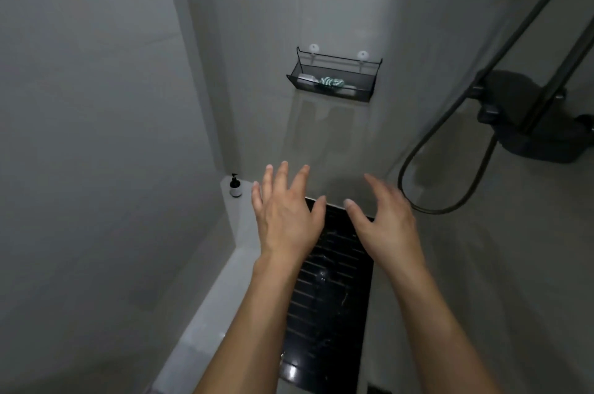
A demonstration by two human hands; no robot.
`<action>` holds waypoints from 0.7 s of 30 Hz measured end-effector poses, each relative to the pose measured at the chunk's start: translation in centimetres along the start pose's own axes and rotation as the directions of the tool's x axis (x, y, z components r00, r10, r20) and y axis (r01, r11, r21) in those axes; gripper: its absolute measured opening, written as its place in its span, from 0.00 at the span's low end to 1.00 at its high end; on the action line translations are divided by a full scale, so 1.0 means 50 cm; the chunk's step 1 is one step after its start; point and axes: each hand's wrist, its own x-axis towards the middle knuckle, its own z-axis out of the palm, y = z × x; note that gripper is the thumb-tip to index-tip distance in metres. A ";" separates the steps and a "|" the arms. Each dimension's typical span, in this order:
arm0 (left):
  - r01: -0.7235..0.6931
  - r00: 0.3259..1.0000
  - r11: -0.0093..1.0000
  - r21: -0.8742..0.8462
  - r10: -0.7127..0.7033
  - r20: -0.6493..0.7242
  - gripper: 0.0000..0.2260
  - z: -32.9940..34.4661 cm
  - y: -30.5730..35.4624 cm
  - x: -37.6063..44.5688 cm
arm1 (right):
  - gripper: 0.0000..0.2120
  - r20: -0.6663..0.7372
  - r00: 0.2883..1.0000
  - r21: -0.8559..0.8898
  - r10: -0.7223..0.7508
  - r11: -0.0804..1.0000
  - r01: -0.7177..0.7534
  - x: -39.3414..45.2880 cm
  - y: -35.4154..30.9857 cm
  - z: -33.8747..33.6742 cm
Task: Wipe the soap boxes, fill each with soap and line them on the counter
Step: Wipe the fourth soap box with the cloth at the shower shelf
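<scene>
Both hands empty, fingers spread: left hand (pixel 286 217), right hand (pixel 384 223) | white soap box (pixel 307 78) in black wall basket (pixel 332 90), beside green-white cloth (pixel 332 82) | pump bottle (pixel 235 186) on ledge, label unreadable | shower hose (pixel 450 136) at right

I read the walls (pixel 96 104) as smooth pale tile with a soft, semi-matt sheen. The wall basket (pixel 332 83) looks like thin black wire and fine mesh — matt. Below my bare hands, the dark slatted floor panel (pixel 328 313) is glossy and wet-looking, throwing back bright glints. The shower hose (pixel 450 194) seems smooth dark metal or plastic — I can't tell which. The small pump bottle (pixel 235 187) appears shiny black plastic with a white label.
</scene>
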 end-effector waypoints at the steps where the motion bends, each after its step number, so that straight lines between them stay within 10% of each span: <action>1: 0.007 1.000 1.000 0.003 -0.007 0.000 0.27 0.013 0.008 0.036 | 0.29 0.008 1.000 0.004 -0.014 1.000 0.014 0.041 0.005 0.003; 21: -0.057 0.995 0.998 -0.035 0.060 0.084 0.29 0.248 -0.045 0.639 | 0.29 -0.046 0.998 -0.005 0.047 0.999 -0.047 0.634 0.036 0.183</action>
